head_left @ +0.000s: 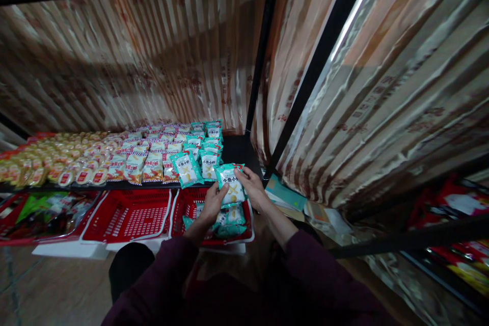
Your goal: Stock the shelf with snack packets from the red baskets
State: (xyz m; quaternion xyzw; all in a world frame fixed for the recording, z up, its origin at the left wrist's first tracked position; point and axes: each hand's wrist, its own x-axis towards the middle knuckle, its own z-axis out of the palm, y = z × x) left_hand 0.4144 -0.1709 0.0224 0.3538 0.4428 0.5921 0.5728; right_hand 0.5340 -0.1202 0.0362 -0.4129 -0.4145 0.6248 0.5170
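Note:
Between my two hands is a teal-and-white snack bag [232, 186], held upright above a red basket. My left hand [213, 205] grips its lower left side with the thumb on the front. At the upper right edge my right hand [251, 186] closes on the same bag. Below, the red basket [249, 224] contains several more teal snack bags [231, 229], partly hidden by my left hand and forearm. Just left of the held bag, matching teal bags [187, 169] stand in rows on the black shelf [239, 150].
Orange-and-white snack bags [153, 165] and round yellowish packs [65, 177] fill the shelf leftward. A red basket [128, 214] with a bare bottom sits beside another holding mixed packs [49, 214]. Black posts [263, 51] and pleated curtains [183, 61] bound the shelf. Red packages [464, 204] lie far right.

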